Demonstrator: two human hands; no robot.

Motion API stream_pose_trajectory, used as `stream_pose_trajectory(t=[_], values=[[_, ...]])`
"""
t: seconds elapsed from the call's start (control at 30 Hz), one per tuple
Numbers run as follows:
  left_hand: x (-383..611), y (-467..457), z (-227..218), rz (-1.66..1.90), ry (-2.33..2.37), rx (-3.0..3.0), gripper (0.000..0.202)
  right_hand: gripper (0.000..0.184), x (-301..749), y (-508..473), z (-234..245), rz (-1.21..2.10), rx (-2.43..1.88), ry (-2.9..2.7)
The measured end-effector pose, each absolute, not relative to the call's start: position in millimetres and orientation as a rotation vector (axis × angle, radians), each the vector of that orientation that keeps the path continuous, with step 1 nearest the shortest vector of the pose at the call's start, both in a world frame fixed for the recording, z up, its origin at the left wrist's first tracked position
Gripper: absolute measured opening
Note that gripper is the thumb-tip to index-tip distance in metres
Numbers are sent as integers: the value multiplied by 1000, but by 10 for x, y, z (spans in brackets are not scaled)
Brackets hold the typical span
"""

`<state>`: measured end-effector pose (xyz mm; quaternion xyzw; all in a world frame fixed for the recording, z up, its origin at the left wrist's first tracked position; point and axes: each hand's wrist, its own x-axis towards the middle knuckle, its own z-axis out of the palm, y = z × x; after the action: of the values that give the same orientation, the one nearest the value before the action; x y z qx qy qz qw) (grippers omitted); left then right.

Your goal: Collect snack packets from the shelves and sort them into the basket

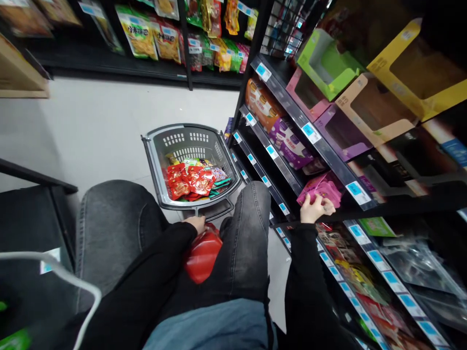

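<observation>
My right hand (pixel 314 209) is closed on a bunch of pink snack packets (pixel 321 190) at the front of a dark store shelf (pixel 341 170) on the right. My left hand (pixel 196 224) rests between my knees, its fingers curled onto a red snack bag (pixel 202 253) held in my lap. Only the back of that hand shows. A grey shopping basket (pixel 155 160) stands on the floor just beyond my knees, holding several red packets (pixel 189 182) and other colourful ones.
Shelves at the right carry purple packets (pixel 292 146), orange bags (pixel 260 104) and open display boxes in green, pink and yellow. Lower shelves hold more packets. Another rack of snacks (pixel 164 36) stands across the pale floor. A black fixture is at my left.
</observation>
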<state>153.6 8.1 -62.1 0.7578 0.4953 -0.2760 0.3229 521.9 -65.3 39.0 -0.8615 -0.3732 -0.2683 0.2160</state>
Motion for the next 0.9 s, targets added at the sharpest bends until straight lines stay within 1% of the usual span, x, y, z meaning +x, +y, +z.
stream_pose_trajectory(t=[0.1,0.17,0.27,0.33,0.47,0.57,0.7,0.8,0.9], values=[[1542,82,-650,-723,1294,1982,48,35,5542,-494,268,-663,-2477,-1063],[1542,86,-673,-717,1298,1978,48,34,5723,-450,311,-659,-2483,-1115],[1535,100,-703,-716,1304,1969,49,39,5926,-493,520,-755,-2468,-1156],[1527,109,-717,-726,1297,1970,49,40,6034,-556,683,-850,-2535,-1116],[1525,116,-741,-722,1271,1990,49,32,6193,-620,878,-825,-2733,-1261],[1534,111,-743,-713,1272,1994,49,25,6233,-602,877,-826,-2776,-1371],[1530,102,-717,-704,1271,1994,47,27,6235,-570,794,-887,-2739,-1283],[1521,96,-702,-690,1265,2004,47,27,6264,-549,756,-799,-2717,-1213],[1517,91,-698,-686,1270,2008,49,25,6283,-525,736,-761,-2643,-1293]])
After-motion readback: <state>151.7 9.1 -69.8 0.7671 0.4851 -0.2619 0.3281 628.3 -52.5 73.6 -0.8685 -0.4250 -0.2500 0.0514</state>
